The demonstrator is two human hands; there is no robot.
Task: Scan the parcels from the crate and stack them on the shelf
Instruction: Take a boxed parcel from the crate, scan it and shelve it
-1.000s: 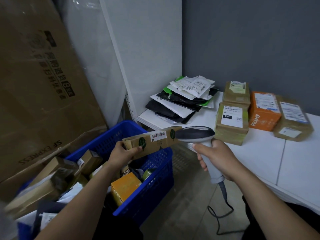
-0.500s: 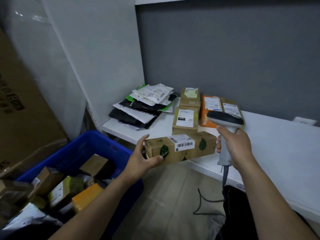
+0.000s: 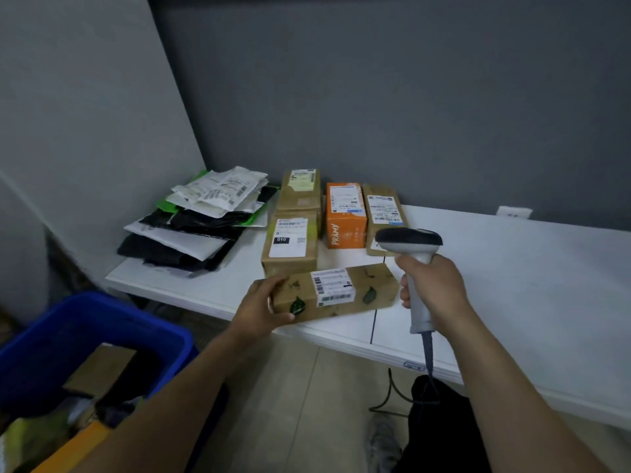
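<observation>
placing step, it seems: left hand (image 3: pixel 263 307) grips the parcel (image 3: pixel 336 291) over the shelf (image 3: pixel 529 268) front edge; right hand (image 3: pixel 433 285) clasps the scanner (image 3: pixel 408 240). next: set it squarely beside the boxes (image 3: pixel 290 244).

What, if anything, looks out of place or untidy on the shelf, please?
The mailer bags are a loose, fanned heap at the shelf's left end, unlike the neat rows of boxes beside them. The long box is turned crosswise to those rows, but the left hand holds it, so it is not placed yet.
</observation>
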